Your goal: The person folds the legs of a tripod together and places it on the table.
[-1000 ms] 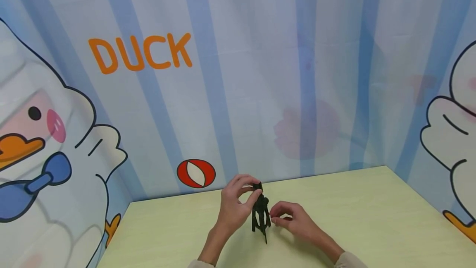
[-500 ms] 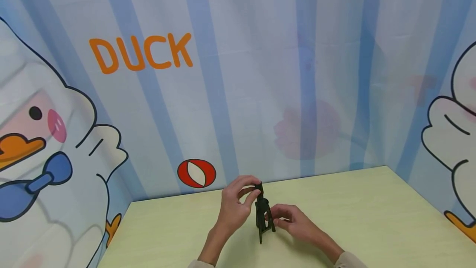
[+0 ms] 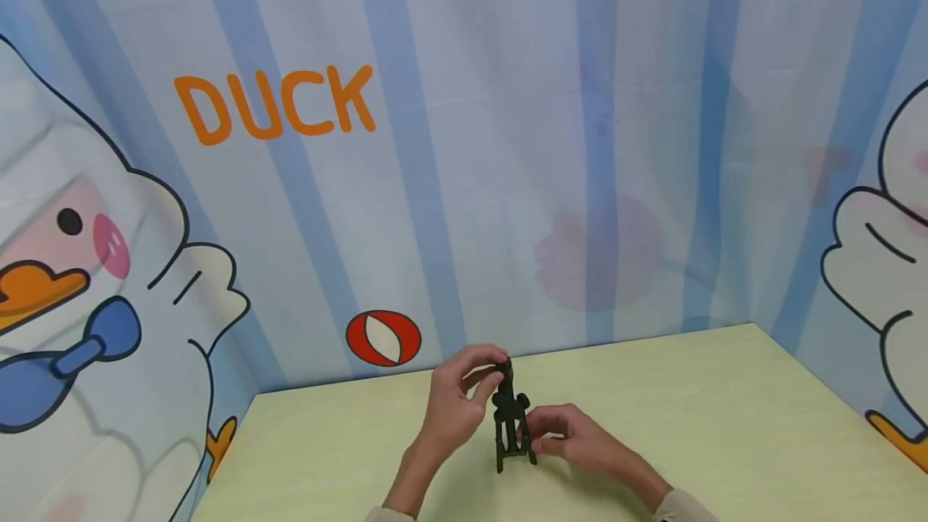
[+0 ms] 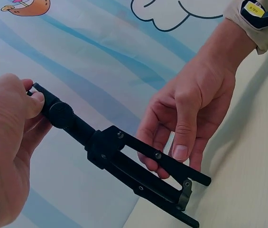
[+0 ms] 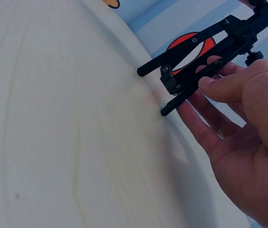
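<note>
A small black tripod stands upright between the two hands, its legs spread a little. My left hand pinches its top end between thumb and fingers, below which a round knob shows in the left wrist view. At the lower right, my right hand holds one leg, with the thumb in front and fingers behind, as the right wrist view shows. A metal brace joins the legs near their feet. Whether the feet touch the table cannot be told.
The pale wood-grain table spreads to both sides of the hands. Behind it hangs a striped blue curtain printed with ducks and the word DUCK. A dark device with a yellow label is strapped to the right wrist.
The tripod has turned about its upright axis, so its legs face another way. My right fingers have moved in from beside the legs onto one leg. The left hand keeps its grip.
</note>
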Tool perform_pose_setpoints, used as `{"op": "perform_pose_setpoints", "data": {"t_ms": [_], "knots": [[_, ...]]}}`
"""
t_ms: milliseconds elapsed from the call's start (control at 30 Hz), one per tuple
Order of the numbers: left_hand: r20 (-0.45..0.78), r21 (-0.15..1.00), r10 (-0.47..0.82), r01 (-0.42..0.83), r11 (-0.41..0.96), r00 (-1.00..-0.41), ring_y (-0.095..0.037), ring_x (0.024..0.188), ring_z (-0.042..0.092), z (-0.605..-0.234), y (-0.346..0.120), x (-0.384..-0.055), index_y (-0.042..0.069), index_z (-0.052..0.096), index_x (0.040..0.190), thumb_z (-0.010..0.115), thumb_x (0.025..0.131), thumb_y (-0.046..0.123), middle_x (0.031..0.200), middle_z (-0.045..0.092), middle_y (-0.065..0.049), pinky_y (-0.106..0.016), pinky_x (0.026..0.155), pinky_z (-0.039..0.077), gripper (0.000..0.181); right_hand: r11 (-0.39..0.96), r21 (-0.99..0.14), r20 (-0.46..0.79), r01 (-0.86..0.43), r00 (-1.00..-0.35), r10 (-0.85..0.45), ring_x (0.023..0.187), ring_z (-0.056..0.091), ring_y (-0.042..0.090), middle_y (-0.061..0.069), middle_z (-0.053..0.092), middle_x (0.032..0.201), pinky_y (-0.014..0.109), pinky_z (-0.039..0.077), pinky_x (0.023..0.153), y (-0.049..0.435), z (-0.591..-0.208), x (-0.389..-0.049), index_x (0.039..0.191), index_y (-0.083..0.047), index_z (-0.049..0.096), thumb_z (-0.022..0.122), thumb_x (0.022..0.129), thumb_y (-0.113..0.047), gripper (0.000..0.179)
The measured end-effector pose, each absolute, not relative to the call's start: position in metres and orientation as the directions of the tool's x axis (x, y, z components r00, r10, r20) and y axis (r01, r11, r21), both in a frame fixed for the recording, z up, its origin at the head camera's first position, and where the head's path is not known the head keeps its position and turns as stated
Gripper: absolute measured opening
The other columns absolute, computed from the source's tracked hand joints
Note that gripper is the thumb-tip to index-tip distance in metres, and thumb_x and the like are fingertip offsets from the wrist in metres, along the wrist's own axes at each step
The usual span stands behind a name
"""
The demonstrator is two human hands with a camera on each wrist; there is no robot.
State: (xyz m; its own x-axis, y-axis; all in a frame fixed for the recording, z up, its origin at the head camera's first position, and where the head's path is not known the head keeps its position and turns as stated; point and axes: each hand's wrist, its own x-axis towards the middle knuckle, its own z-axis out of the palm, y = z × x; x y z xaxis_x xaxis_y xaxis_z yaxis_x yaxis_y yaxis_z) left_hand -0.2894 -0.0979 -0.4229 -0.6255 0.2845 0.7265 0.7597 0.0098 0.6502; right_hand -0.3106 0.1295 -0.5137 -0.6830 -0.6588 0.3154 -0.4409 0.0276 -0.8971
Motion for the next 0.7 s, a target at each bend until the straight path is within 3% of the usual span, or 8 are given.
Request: {"op": "perform_pose_setpoints", "data": {"t_ms": [400, 700], "knots": [[0.709, 0.671, 0.301, 0.742, -0.006, -0.638, -0.032, 0.111, 0.067, -0.4224, -0.0989, -0.2889, 0.003, 0.069, 0.115, 0.066, 0.095, -0.012, 0.119, 0.068, -0.016, -0.040, 0.098, 0.058, 0.025, 0.029, -0.883, 0.320, -0.468, -0.647, -0.692, 0.106, 0.069, 0.028, 0.021, 0.072, 0.108, 0.032, 0.055, 0.095, 0.1305, -0.5164, -0.3123, 0.114, 0.002, 0.068, 0.065, 0.098, 0.000, 0.016], [0.720, 0.652, 0.306, 0.758, 0.006, -0.622, -0.033, 0.111, 0.066, -0.4208, -0.0980, -0.2881, 0.002, 0.069, 0.116, 0.066, 0.095, -0.013, 0.118, 0.068, -0.016, -0.041, 0.097, 0.058, 0.026, 0.037, -0.877, 0.324, -0.478, -0.648, -0.690, 0.104, 0.070, 0.020, 0.022, 0.071, 0.108, 0.030, 0.054, 0.095, 0.1309, -0.5164, -0.3130, 0.111, 0.001, 0.069, 0.066, 0.097, 0.000, 0.014]]}}
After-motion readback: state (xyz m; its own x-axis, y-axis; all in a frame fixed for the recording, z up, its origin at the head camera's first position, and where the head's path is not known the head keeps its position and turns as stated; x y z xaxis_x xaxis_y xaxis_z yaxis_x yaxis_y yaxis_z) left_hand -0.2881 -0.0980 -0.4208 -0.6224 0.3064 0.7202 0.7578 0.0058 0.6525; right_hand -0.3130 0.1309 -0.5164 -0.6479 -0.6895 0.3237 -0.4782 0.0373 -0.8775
